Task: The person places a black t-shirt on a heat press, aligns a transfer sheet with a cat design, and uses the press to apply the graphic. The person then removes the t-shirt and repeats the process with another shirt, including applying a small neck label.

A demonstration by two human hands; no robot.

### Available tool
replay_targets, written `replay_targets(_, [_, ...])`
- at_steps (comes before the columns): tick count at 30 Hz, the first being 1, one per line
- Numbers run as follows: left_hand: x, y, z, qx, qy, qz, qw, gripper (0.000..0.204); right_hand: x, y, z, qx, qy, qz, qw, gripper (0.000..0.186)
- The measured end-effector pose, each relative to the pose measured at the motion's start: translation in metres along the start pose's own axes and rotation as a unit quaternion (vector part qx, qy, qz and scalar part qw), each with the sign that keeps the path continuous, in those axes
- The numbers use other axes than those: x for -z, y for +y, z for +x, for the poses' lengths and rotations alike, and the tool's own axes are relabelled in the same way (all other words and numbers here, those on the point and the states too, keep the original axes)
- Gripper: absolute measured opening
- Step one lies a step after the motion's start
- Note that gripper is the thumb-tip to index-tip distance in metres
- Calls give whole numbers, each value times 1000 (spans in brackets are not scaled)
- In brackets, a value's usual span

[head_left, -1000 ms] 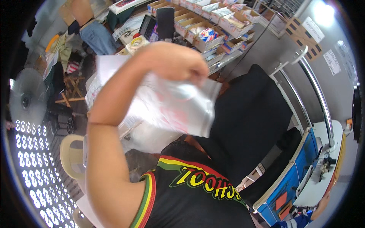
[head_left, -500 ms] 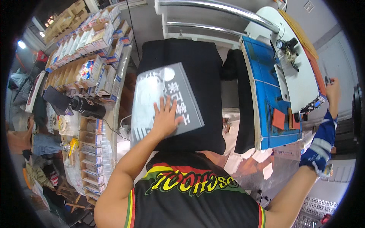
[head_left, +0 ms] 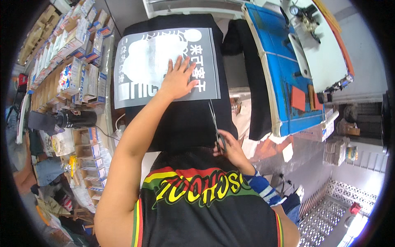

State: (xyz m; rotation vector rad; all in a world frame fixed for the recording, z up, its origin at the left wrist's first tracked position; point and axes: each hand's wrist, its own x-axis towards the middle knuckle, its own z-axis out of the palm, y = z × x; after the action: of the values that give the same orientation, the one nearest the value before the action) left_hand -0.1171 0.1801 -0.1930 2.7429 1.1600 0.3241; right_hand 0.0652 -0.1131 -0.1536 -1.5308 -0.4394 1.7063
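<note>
A grey transfer film sheet point(head_left: 144, 61) with a white print lies squarely across a black garment point(head_left: 177, 127), which is spread over the flat board before me. My left hand point(head_left: 177, 80) rests on the sheet with its fingers spread, near the right side of the print. Close to my body, my right hand point(head_left: 231, 150) grips a pair of scissors point(head_left: 213, 117) by the handles. Their blades point away from me, the tips at the sheet's near right edge. A black sleeve point(head_left: 255, 90) hangs to the right of the board.
At right stands a blue-topped press table point(head_left: 302, 123) with orange-red pads point(head_left: 298, 99) and a pressure gauge point(head_left: 294, 10). Boxes of white packets point(head_left: 66, 41) fill the left shelf, with a black cylinder point(head_left: 82, 119) nearby. Paper scraps point(head_left: 242, 115) lie beyond the board's right side.
The right hand has come from the far right to the sheet's near edge, bringing the scissors. The sheet has turned straighter on the garment, with the left hand still flat on it.
</note>
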Motion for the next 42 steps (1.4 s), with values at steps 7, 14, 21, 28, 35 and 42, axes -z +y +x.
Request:
replay_targets(7, [10, 39, -42, -108, 29, -163, 980, 66, -39, -10, 32, 61, 41, 14, 997, 45])
replay_targets(14, [0, 54, -49, -80, 74, -176, 978, 49, -35, -14, 35, 72, 35, 11, 997, 45])
replay_targets(21, [-6, 53, -51, -84, 85, -176, 977, 42, -40, -16, 36, 71, 50, -2, 996, 43])
replay_targets(28, [2, 60, -53, -149, 165, -147, 964, 16, -53, -30, 35, 77, 86, -8, 993, 43])
replay_targets(35, [15, 69, -64, -153, 179, -173, 956, 15, -54, -46, 54, 78, 90, 28, 992, 34])
replay_targets(42, [29, 78, -70, -144, 200, -220, 944, 16, -58, -45, 55, 82, 107, 1, 991, 39])
